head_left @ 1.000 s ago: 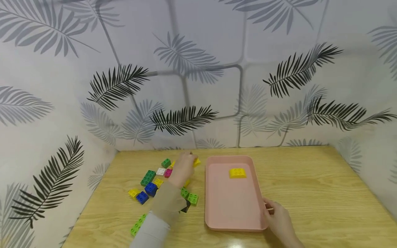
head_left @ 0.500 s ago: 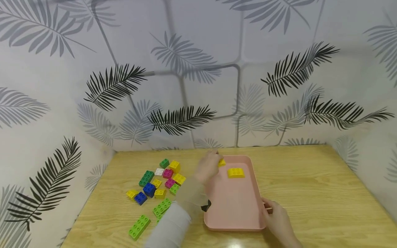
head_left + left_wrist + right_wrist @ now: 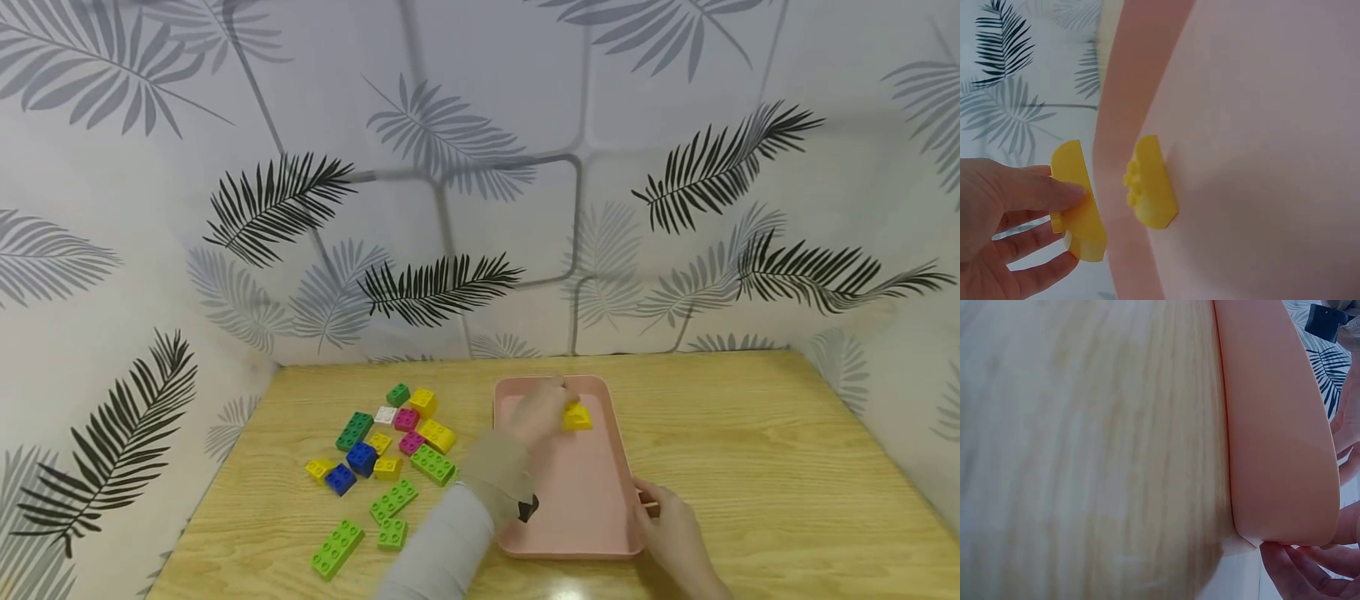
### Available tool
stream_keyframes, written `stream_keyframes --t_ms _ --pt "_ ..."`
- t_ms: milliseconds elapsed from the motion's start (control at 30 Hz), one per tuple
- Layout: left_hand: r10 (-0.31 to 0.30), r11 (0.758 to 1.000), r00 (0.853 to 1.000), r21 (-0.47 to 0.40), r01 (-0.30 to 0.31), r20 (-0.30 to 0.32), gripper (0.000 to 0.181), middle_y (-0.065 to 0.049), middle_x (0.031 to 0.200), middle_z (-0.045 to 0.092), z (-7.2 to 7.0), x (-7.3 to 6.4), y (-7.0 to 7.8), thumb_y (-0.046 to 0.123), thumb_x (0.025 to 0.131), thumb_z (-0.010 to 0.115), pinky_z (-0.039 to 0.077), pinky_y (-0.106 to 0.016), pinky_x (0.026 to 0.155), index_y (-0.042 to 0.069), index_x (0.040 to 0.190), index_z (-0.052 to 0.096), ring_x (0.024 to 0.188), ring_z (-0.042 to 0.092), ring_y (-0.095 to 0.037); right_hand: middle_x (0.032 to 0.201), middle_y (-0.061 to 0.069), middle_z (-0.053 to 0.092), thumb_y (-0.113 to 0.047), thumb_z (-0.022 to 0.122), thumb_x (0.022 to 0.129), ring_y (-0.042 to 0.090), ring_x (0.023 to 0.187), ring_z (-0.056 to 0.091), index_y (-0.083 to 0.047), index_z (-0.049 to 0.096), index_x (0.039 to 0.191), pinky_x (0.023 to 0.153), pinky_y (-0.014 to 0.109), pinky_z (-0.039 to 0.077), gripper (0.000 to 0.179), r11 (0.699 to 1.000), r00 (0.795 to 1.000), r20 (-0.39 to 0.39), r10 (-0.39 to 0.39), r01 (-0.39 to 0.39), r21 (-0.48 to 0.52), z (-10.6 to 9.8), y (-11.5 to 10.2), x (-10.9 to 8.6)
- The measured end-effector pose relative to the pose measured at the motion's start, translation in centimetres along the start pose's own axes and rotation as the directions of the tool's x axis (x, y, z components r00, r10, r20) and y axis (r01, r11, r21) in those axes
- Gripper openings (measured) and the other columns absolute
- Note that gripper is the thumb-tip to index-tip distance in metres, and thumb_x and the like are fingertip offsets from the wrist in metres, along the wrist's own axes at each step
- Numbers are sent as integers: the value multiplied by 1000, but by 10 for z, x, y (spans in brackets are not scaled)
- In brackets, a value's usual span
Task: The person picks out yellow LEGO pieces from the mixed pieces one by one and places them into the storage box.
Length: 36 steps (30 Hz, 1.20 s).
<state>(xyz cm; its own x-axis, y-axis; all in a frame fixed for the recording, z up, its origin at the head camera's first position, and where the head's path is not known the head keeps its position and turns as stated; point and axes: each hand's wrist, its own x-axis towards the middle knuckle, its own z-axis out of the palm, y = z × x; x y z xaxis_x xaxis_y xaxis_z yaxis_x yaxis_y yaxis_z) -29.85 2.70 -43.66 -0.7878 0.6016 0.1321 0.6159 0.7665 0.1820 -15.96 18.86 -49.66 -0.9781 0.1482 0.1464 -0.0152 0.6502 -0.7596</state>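
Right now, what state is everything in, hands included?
Left hand: pinching a yellow brick
That brick: held up over the pink tray
Second yellow brick: lying in the tray, studs up
Tray: open side up on the table
Right hand: holding the tray's side
Other bricks: scattered on the table

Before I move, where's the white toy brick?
In the head view, the white toy brick lies left of the pink tray, beside a magenta brick.
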Motion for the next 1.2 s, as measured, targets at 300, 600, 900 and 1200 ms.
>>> stream_keyframes --t_ms 300,600,900,1200 --pt "38 998 996 -50 -34 80 16 4 87 54 28 11 13 20 77 74 39 -17 68 16 91 69 78 46 -9 84 22 64 6 56 79 28 70 65 14 59 109 60 32 54 31 1000 1000 -12 -7 7 3 0 0 0" --pt "-27 986 986 -156 53 167 15 6 94 51 39 8 23 6 85 62 39 -18 67 14 96 68 79 46 -7 85 22 64 5 56 81 28 71 64 15 57 110 61 33 54 31 1000 1000 8 1 -1 -4 0 1 1" --pt "-31 998 978 -55 43 206 31 4 103 54 47 9 25 1 83 63 43 -16 72 18 108 68 87 51 -6 87 22 64 3 55 82 27 73 64 14 56 113 62 34 54 32 999 998 36 49 -49 -7 0 1 2" --pt "-40 998 978 -31 47 205 33 5 104 54 48 8 26 0 82 64 43 -16 73 20 108 68 87 51 -7 88 22 64 4 55 82 28 74 64 14 55 114 62 34 54 34 998 997 46 55 -55 -1 0 1 2"
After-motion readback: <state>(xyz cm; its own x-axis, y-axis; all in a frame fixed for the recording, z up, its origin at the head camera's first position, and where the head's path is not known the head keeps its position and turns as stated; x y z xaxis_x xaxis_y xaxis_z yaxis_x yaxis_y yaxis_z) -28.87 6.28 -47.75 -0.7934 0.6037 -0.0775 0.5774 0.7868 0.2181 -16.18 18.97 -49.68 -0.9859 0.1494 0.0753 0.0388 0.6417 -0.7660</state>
